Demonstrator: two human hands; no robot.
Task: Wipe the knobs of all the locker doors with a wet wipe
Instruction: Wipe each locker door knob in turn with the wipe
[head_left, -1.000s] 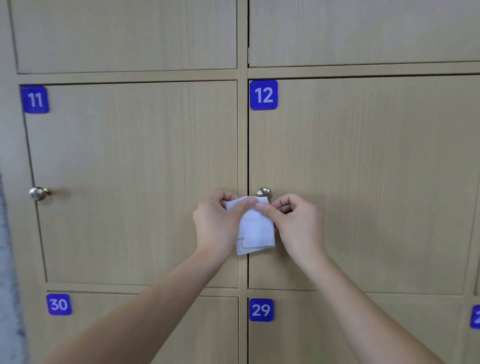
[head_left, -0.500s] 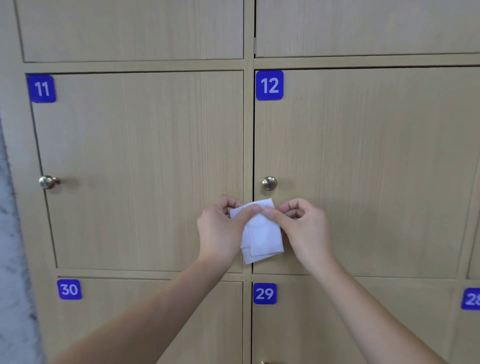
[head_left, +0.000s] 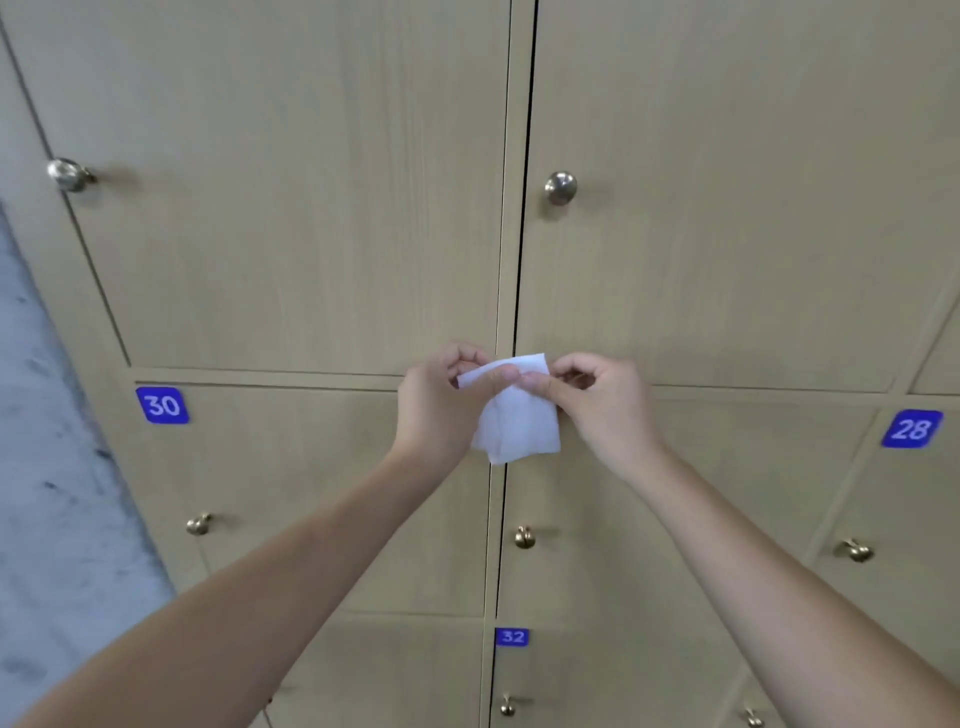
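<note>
**A:** Start wide: the bank of locker doors (head_left: 291, 249) filled the view, pale wood, blue number tags 30 (head_left: 162, 405), 28 (head_left: 911, 428) and 32 (head_left: 511, 637) on show. A grey wall (head_left: 47, 467) ran down the left edge.

**B:** And the hands?

**A:** Both were raised in front of the seam between two columns. The left hand (head_left: 441, 405) and right hand (head_left: 597, 400) each pinched the top edge of the wet wipe (head_left: 514, 421), thumb against curled fingers, the two thumbs almost touching. The wipe hung folded below them, touching no knob.

**B:** So a refold, by your reading?

**A:** That was my judgement: a fresh face being prepared. To do it well, the fold needed to be flat and thick enough to wrap a knob fully, with a damp side outward.

**B:** Which knob stood closest?

**A:** The silver upper knob (head_left: 560, 187) sat above the hands, well apart; another upper-left knob (head_left: 67, 174) was further off. Below, the brass knob (head_left: 524, 537) under the wipe looked the likely next one, with the knob under 30 (head_left: 198, 524) and the knob under 28 (head_left: 856, 550) on either side.

**B:** Advice?

**A:** One hand should cup the wipe around the whole knob and twist, reaching the stem too, not just the front.
</note>
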